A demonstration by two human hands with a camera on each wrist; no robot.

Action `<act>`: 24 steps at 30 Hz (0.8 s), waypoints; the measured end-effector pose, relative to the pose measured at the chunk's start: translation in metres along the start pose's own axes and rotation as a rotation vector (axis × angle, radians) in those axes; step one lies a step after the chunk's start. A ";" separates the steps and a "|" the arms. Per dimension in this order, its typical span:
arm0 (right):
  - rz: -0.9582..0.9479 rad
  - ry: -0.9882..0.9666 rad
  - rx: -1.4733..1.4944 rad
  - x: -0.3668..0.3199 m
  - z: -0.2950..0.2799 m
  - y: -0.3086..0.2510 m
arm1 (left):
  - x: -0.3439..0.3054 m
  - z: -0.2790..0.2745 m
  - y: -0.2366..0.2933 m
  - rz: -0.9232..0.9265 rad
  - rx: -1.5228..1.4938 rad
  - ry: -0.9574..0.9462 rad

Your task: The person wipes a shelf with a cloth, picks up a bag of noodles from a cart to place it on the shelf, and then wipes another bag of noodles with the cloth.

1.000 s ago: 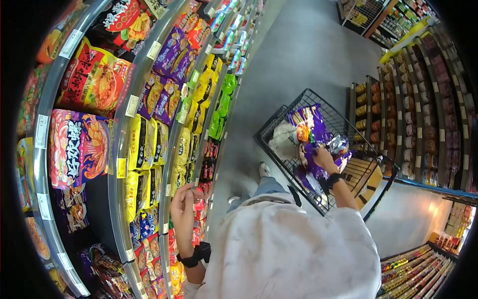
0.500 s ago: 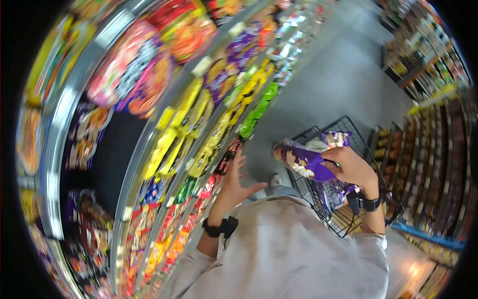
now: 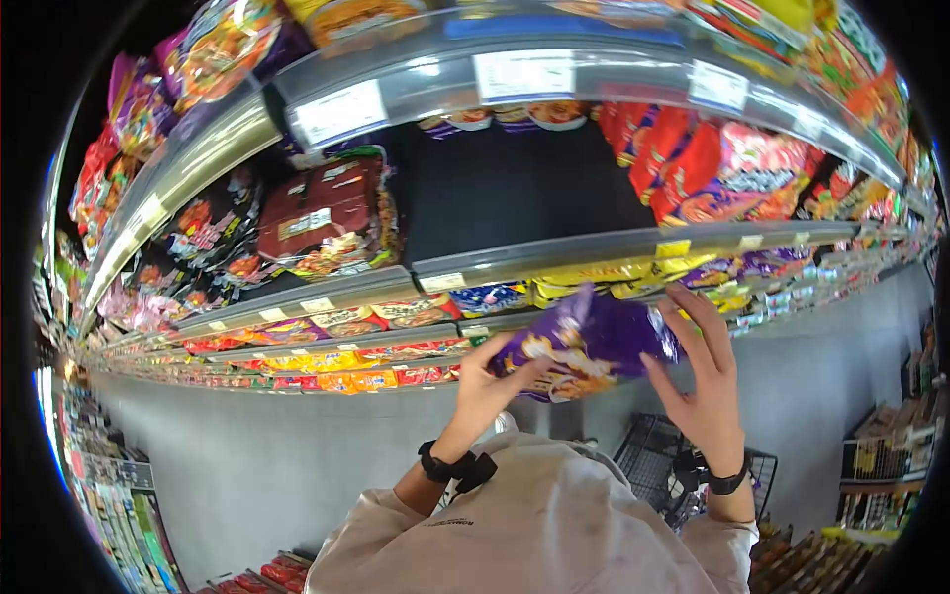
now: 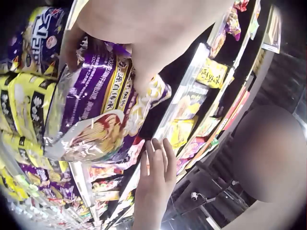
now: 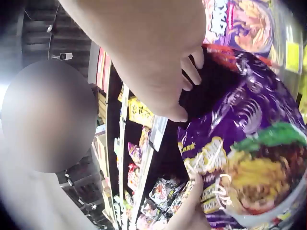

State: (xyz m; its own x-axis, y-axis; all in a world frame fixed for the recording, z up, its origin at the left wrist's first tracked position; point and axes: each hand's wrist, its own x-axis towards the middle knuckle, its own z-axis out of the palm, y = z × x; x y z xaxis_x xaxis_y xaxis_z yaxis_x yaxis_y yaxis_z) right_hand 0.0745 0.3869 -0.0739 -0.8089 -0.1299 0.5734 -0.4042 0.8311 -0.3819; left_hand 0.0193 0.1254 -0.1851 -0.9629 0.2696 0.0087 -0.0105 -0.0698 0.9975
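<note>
A purple noodle bag (image 3: 594, 346) is held up in front of the shelves. My left hand (image 3: 490, 391) grips its left end; in the left wrist view the thumb and fingers of that hand (image 4: 153, 28) pinch the bag (image 4: 96, 103). My right hand (image 3: 708, 396) is at the bag's right end, fingers spread. The left wrist view shows the right hand (image 4: 154, 184) apart from the bag, fingers extended. In the right wrist view, the bag's front (image 5: 254, 167) shows a noodle bowl picture, with the left hand (image 5: 189, 211) at its lower edge.
A shelf with a dark gap (image 3: 515, 193) stands ahead, between brown packs (image 3: 322, 213) and red and pink bags (image 3: 708, 163). Lower shelves carry yellow packs (image 3: 594, 277). A wire cart (image 3: 648, 460) is by my right arm, on the grey floor (image 3: 287, 445).
The view has turned towards the shelves. The purple bag, lifted out of the cart by my right hand, has come in front of me; my left hand has taken hold and my right has let go.
</note>
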 end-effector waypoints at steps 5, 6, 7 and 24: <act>-0.146 -0.103 0.057 0.035 0.058 -0.036 | 0.010 -0.044 0.029 0.133 -0.335 0.297; -0.149 -0.103 0.057 0.040 0.070 -0.044 | 0.012 -0.049 0.037 0.127 -0.407 0.304; -0.122 -0.028 -0.013 0.044 0.082 -0.049 | 0.016 -0.053 0.045 0.130 -0.408 0.303; 0.075 0.032 0.177 0.131 0.101 0.000 | 0.103 -0.036 0.075 0.190 -0.286 0.172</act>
State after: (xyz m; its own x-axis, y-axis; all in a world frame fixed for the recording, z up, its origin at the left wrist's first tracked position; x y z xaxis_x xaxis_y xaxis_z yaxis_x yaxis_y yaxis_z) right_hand -0.0744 0.3149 -0.0719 -0.8266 -0.0513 0.5605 -0.4145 0.7292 -0.5445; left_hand -0.0907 0.1139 -0.1121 -0.9858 0.0627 0.1560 0.1216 -0.3749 0.9191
